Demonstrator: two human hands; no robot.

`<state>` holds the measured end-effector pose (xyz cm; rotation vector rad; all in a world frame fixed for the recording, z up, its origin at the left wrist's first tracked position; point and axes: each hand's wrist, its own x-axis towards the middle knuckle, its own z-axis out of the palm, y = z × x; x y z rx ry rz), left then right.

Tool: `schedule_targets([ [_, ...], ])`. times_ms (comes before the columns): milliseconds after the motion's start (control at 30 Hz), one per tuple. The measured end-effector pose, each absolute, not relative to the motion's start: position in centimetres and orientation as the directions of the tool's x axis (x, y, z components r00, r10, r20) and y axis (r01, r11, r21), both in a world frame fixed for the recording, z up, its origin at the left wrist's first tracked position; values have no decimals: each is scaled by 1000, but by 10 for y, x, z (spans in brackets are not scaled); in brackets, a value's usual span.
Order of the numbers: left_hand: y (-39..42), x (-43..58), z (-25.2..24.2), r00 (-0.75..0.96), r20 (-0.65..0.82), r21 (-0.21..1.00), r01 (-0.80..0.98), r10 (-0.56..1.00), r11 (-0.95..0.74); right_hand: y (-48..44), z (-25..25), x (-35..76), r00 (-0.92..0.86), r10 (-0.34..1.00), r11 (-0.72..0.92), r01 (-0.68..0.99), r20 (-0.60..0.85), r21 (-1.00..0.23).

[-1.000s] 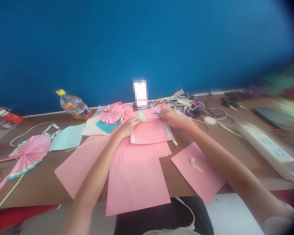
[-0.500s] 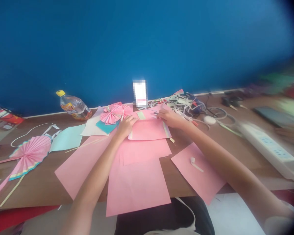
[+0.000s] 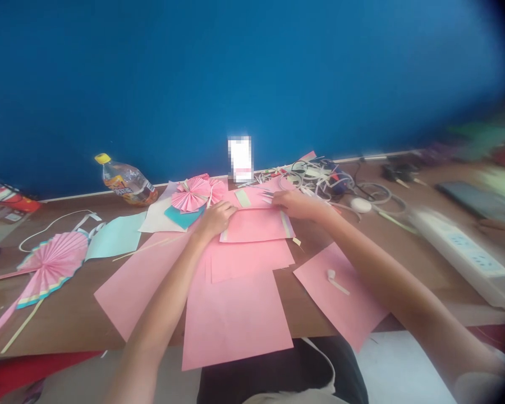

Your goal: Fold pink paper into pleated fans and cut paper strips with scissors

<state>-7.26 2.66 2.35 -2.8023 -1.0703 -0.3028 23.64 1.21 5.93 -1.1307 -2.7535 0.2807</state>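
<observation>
A small pink paper sheet (image 3: 256, 226) with pale strips along its side edges lies over larger pink sheets (image 3: 238, 320). At its upper left corner, my left hand (image 3: 219, 217) has its fingers bent and closed on the edge. My right hand (image 3: 291, 203) is at the upper right corner, its fingers closed at that edge. Thin greyish tips (image 3: 267, 194) show beside the right fingers; what they belong to is unclear. Just beyond the sheet lies a pale green strip (image 3: 243, 198). Pleated pink paper rosettes (image 3: 191, 193) rest beyond my left hand.
A pink pleated fan (image 3: 56, 261), light blue paper (image 3: 115, 235) and a tilted drink bottle (image 3: 128, 185) lie left. Tangled cables and paper scraps (image 3: 315, 177), a white power strip (image 3: 467, 252) and another pink sheet (image 3: 340, 292) are right. A bright phone-like screen (image 3: 240, 160) stands at the wall.
The upper edge of the small pink sheet sits slightly nearer me, and my right hand has lowered a little with it. My left hand stays at the left corner.
</observation>
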Motion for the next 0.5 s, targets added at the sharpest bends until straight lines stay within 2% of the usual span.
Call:
schedule_targets([
  [267, 27, -72, 22, 692, 217, -2, 706, 689, -709, 14, 56, 237, -673, 738, 664, 708, 55, -241],
  [500, 26, -65, 25, 588, 257, 169, 754, 767, -635, 16, 49, 236, -667, 734, 675, 696, 128, -243],
])
